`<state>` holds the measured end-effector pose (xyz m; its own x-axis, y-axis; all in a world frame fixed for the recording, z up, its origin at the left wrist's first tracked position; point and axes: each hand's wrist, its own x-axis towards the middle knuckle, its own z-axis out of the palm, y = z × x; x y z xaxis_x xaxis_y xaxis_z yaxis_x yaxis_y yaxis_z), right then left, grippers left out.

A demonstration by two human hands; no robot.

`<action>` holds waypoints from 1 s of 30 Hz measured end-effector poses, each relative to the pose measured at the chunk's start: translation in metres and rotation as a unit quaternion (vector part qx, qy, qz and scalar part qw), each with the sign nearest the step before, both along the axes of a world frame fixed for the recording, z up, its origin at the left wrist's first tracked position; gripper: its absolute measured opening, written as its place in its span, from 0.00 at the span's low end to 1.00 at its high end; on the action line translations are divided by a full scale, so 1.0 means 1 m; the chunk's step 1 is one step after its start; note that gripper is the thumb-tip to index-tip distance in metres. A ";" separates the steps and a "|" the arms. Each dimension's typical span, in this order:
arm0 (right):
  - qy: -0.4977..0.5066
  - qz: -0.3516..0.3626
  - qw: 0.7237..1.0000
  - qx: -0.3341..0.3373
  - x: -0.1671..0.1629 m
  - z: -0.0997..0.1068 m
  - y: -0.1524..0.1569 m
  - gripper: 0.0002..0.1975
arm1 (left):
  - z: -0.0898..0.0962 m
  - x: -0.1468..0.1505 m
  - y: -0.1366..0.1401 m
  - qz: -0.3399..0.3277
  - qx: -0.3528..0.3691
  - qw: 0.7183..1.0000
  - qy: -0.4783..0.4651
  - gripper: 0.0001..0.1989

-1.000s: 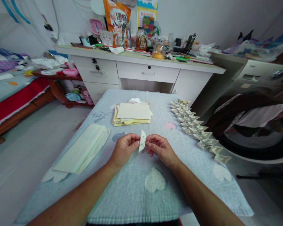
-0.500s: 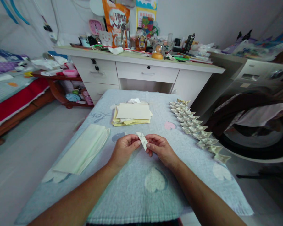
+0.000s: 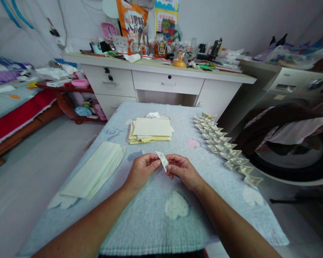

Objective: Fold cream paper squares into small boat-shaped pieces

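Note:
A small folded paper piece (image 3: 162,161), pale with pointed ends, is held over the middle of the cloth-covered table (image 3: 140,222). My left hand (image 3: 143,170) pinches its left edge between thumb and fingers. On the other side, my right hand (image 3: 183,170) grips it the same way, so both hands are closed on it. Just beyond my hands lies a stack of cream and yellow paper sheets (image 3: 152,127). Left of them rests a pile of long pale paper sheets (image 3: 95,170). Along the right side runs a row of pointed folded paper pieces (image 3: 216,138) joined or nested together.
A white desk (image 3: 167,82) crowded with a honey-coloured jar (image 3: 160,44), an orange bag (image 3: 132,25) and clutter stands behind the table. To the right is a washing machine (image 3: 290,84) with cloth hanging from its open door. A bed (image 3: 16,107) is at the left.
The folded paper piece has tilted very slightly between my fingers. Both hands stay in nearly the same place.

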<state>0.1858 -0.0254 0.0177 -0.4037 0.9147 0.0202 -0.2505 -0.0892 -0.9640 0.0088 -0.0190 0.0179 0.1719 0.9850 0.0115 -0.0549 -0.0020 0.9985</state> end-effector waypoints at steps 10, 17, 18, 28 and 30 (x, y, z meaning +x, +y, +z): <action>-0.001 0.013 1.000 -0.011 -0.001 0.002 0.000 0.13 | -0.006 0.001 0.001 -0.033 0.000 0.999 0.011 0.08; 0.062 0.002 0.994 -0.087 0.005 0.003 0.001 0.10 | -0.001 -0.005 -0.003 0.031 0.091 0.991 0.092 0.09; 0.070 0.006 0.992 -0.103 0.005 0.004 0.001 0.10 | 0.000 -0.006 -0.003 0.038 0.099 0.990 0.095 0.08; 0.095 0.041 0.978 -0.180 0.006 0.001 0.003 0.07 | -0.001 -0.007 0.000 -0.053 0.148 0.979 0.128 0.10; 0.082 0.038 0.980 -0.180 0.006 0.002 0.003 0.09 | -0.002 -0.007 0.001 -0.049 0.140 0.980 0.129 0.10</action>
<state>0.1922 -0.0225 0.0194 -0.4890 0.8421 -0.2274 -0.3789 -0.4399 -0.8142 0.0015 -0.0184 0.0155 0.2980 0.9280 0.2237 0.1858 -0.2862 0.9400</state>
